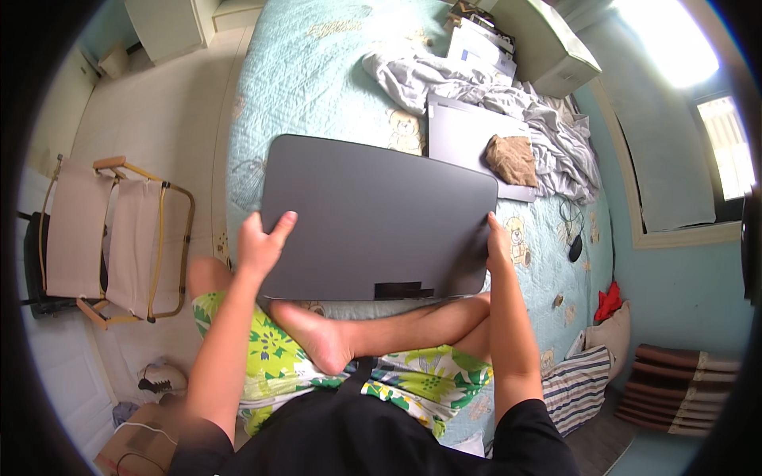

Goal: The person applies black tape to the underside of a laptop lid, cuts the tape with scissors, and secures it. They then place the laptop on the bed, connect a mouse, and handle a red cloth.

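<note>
A: What do you get from the head view?

B: On my feed, a matte dark grey rectangular board with rounded corners (381,222) sits at the centre, above the wearer's bare crossed legs (397,337). Its surface is smooth and plain, except for a glossy black rectangular patch (403,290) at the near edge; I can't quite make out whether that is a recess or something stuck on.

A: And the hands?

B: Both are holding the board. I see the left hand (263,246) gripping the left side, thumb laid on the top face, and the right hand (498,246) closed on the right edge.

A: Anything in the way?

B: The board blocks my view of the middle of the pale blue quilted bedspread with bear pictures (309,95). Its far right corner overlaps a flat silver-grey laptop (460,135) with a crumpled brown cloth (512,161) on top. A rumpled grey blanket (559,151) lies beside that, and a black corded computer mouse (575,249) rests nearer the window side. Off to the left, I have a beige fabric folding chair (133,230) on the floor.
</note>
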{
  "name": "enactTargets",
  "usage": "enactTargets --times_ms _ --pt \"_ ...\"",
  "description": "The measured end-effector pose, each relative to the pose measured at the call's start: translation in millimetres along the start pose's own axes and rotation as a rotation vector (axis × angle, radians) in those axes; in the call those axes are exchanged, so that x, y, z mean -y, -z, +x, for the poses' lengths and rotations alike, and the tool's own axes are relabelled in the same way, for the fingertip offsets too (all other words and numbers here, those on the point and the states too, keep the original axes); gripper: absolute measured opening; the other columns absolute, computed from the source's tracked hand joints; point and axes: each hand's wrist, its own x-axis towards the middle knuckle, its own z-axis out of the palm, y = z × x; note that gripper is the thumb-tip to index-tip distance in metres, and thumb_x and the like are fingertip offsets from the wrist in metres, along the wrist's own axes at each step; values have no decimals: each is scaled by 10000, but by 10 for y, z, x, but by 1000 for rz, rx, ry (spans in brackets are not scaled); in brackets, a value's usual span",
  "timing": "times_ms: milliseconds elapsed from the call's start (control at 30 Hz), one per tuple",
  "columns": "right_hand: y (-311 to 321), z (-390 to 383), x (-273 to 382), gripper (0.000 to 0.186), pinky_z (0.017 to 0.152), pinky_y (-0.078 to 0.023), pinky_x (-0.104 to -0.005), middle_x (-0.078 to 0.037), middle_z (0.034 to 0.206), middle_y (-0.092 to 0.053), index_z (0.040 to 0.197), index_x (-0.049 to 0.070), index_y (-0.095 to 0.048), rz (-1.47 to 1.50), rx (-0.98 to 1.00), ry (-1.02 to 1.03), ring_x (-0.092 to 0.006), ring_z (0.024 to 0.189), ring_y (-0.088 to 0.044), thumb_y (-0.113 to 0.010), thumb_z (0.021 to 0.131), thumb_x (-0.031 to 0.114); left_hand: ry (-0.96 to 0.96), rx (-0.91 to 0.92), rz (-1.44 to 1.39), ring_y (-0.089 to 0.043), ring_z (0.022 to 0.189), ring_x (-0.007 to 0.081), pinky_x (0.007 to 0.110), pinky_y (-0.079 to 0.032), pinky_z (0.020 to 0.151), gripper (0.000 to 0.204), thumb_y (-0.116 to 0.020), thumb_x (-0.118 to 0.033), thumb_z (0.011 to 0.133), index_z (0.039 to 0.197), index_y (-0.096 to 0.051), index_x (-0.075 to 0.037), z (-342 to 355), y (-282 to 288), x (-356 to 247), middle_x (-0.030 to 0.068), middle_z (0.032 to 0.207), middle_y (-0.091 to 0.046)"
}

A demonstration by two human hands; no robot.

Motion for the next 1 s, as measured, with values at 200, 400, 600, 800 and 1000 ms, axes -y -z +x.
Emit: enactTargets --times_ms 200,400,600,800,1000 --pt "735 610 -404 771 948 -440 -465 -314 1220 -596 1186 -122 -593 -570 -313 83 -423 1139 -580 -444 927 589 -28 57 97 -684 708 340 416 -524 643 544 -739 -482 815 834 -641 54 -96 -833 222 199 751 -685" --pt "686 957 -96 587 870 -486 -411 -213 915 -686 887 -65 -669 -441 -408 153 -344 934 -653 -573 892 514 15 136 505 -650 752 409 498 -500 690 540 -709 -482 822 983 -583 18 -16 -717 108 196 811 -671" --pt "758 1965 462 640 600 -428 -348 -101 926 -623 1082 -29 -616 -75 -308 71 -178 723 -544 -697 818 548 -449 75 418 -521 1002 350 437 -427 886 346 -727 -226 811 998 -537 -5 1074 -1369 -604 146 1013 -561" --pt "438 2283 867 766 965 -432 -359 -229 1183 -641 1110 -87 -645 -416 -308 247 -315 1127 -608 -699 765 595 393 739 47 -669 820 282 380 -523 756 555 -718 -522 783 743 -661 28 1921 -2746 -973 159 850 -692" --pt "1066 2232 1017 355 824 -496 -442 -254 1020 -662 970 -29 -644 -691 -749 312 -430 936 -632 -566 771 255 230 678 361 -677 965 317 390 -519 829 677 -713 -574 756 887 -690 89 1886 -3175 -1180 230 974 -697"
